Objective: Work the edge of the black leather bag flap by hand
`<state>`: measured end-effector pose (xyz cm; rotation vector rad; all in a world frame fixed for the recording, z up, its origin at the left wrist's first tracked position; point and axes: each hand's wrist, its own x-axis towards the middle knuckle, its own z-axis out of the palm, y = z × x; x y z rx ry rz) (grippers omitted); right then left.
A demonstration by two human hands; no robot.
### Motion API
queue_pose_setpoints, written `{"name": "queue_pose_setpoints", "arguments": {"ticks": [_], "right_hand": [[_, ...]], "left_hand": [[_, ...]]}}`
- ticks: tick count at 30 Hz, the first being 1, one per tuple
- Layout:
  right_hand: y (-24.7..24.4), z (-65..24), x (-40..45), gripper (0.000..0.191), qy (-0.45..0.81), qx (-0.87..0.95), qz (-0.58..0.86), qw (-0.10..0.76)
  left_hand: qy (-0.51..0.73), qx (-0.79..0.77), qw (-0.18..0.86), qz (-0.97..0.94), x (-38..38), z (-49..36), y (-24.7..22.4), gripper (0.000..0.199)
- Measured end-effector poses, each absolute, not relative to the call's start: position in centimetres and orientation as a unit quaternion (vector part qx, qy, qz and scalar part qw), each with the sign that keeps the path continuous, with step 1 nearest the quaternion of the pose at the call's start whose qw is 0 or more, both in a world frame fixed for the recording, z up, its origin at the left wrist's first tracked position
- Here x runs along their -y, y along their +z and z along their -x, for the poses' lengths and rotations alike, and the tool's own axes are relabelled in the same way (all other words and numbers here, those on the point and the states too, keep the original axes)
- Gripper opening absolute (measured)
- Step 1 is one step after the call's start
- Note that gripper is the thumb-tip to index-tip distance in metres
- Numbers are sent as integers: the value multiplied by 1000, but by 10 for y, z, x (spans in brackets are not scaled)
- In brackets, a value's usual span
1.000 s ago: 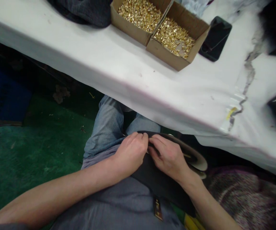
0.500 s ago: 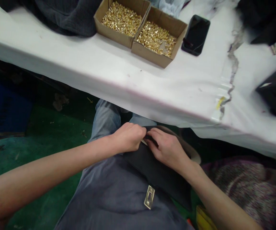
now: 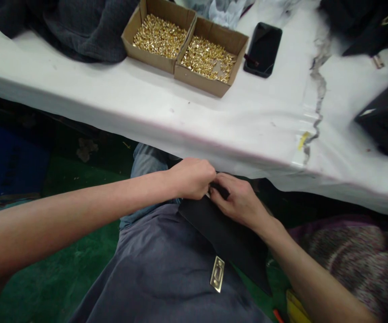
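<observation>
In front of the worktop [image 3: 130, 103], just below its near edge, I have a black panel [image 3: 227, 233] across my lap, slanting down away from the worktop. My left hand [image 3: 194, 178] is closed into a fist on the panel's upper edge, gripping it there; my knuckles hide the fingertips. My right hand [image 3: 239, 197] is curled beside it, thumb and fingers pinched on the same edge, almost meeting the left. A sliver of something pale shows between them, too small for me to name.

A gold-coloured metal plate [image 3: 217, 274] with a slot lies farther from the worktop, over my grey garment [image 3: 153, 269] and close by the panel's lower edge; I can't tell whether the two are joined.

On the worktop, beyond my hands, two cardboard boxes stand side by side, the left box [image 3: 150, 58] and the right box [image 3: 197, 80], each holding small shiny gold pieces [image 3: 160, 36]. A black phone [image 3: 264, 49] lies on the worktop just beside the right box, and dark cloth [image 3: 86, 31] sits towards the worktop's left. At the worktop's right side is a black object [image 3: 387, 119], partly cut off from view.
</observation>
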<state>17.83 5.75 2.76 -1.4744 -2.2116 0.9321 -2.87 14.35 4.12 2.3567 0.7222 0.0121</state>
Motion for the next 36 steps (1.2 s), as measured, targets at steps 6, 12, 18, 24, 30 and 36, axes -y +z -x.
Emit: {"name": "queue_pose_setpoints", "arguments": {"ticks": [6, 12, 18, 24, 30, 36], "right_hand": [[29, -182, -60, 7, 339, 762, 522, 181], [31, -180, -62, 7, 334, 765, 521, 181], [31, -180, -60, 6, 327, 756, 536, 183], [34, -175, -56, 7, 353, 744, 537, 184], [37, -174, -53, 5, 364, 742, 536, 171], [36, -177, -56, 9, 384, 744, 519, 169]], "left_hand": [[-4, -284, 318, -905, -145, 24, 41, 21], [-7, -296, 320, -900, -144, 27, 41, 21], [-3, -296, 311, -903, -147, 26, 47, 18], [4, -327, 395, -858, -144, 29, 43, 7], [21, -326, 395, -859, -137, 32, 40, 8], [20, -289, 401, -869, -142, 28, 41, 11]]}}
